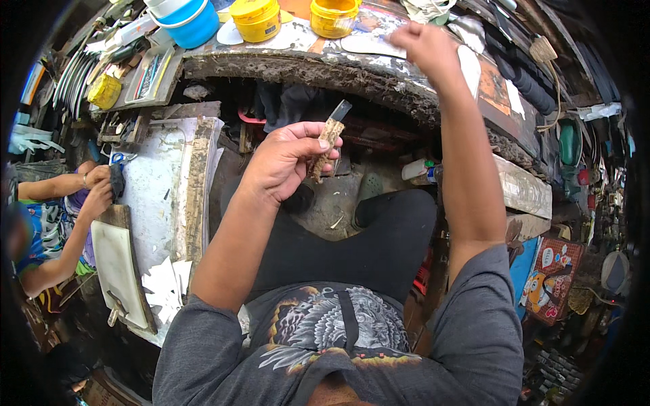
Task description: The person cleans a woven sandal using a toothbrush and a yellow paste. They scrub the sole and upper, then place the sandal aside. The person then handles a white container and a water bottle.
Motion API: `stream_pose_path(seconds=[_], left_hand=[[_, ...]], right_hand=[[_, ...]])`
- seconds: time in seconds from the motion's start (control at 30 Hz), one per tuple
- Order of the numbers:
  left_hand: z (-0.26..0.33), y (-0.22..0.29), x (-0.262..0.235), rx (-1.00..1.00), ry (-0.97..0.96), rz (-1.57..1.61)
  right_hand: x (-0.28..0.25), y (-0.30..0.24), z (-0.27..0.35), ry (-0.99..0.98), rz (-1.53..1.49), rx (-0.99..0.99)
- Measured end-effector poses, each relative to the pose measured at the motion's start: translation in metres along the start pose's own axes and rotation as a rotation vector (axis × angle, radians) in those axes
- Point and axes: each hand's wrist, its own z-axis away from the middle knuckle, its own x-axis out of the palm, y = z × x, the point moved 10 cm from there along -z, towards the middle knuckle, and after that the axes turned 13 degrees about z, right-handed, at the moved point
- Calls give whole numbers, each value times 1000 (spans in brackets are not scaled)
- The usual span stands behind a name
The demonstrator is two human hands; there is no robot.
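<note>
My left hand (295,157) is raised above my lap, closed round a short flat tool with a rough, tan, crusted handle (328,143) and a grey blade-like tip (340,110). Its tip points up and away from me. Over the workbench at the far right, my right hand (428,51) reaches forward with its fingers smeared by motion. A white sole-shaped piece (369,46) lies on the bench beside those fingers. I cannot tell whether they touch it or hold anything.
Yellow tubs (256,21) and a blue bucket (189,28) stand along the bench's far side. At left, another person's hands (99,189) hold a dark object near a low table (159,162) with a white slab (116,271). Cluttered shelves line the right.
</note>
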Motion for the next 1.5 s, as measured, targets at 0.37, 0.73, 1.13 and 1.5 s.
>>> stream_pose_path(seconds=[0.37,0.73,1.13,1.5], left_hand=[[2,2,18,39,-29,-62],[12,-3,31,46,-20,-86],[12,-10,17,41,18,-78],[9,-18,8,-1,3,-9]], right_hand=[[17,7,179,-226,-682,218],[2,18,197,-66,-406,146],[12,14,210,-95,-440,195],[33,26,224,-132,-442,331]])
